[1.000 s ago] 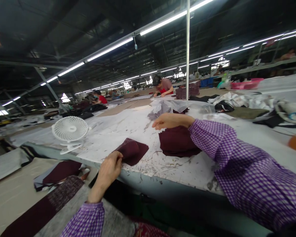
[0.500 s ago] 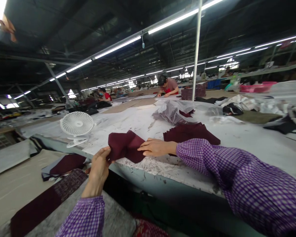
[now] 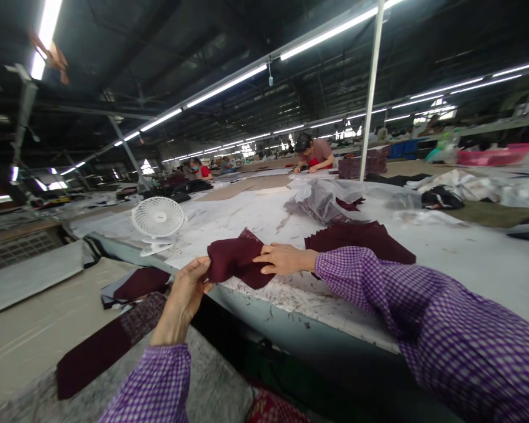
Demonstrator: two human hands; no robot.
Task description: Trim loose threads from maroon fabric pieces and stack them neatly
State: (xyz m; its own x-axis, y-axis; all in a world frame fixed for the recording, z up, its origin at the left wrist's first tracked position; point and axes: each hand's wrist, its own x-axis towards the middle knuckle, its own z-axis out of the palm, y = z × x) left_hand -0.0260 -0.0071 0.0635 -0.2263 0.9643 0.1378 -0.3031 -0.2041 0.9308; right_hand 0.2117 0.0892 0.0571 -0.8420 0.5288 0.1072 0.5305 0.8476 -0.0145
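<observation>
My left hand (image 3: 188, 289) pinches the left edge of a maroon fabric piece (image 3: 231, 258) between thumb and fingers. That piece is folded or curled over, with a speckled patch showing at its top corner, and lies at the table's near edge. On its right side rests my right hand (image 3: 284, 259), palm down, its fingers stretched and apart on the cloth. Beyond my right wrist lies a fanned stack of maroon fabric pieces (image 3: 361, 241), partly covered by my sleeve.
A white fan (image 3: 157, 217) stands on the white-covered table (image 3: 247, 205), left of the cloth. Clear plastic (image 3: 321, 200) lies behind the stack. Lower left, more maroon pieces (image 3: 94, 358) lie on a lower surface. A co-worker (image 3: 315, 155) leans over the table farther back, near a pole (image 3: 371, 94).
The view has swung slightly left, so everything sits further right. The cloth's left part has folded over more, and a speckled corner now shows. Both hands remain on the cloth.
</observation>
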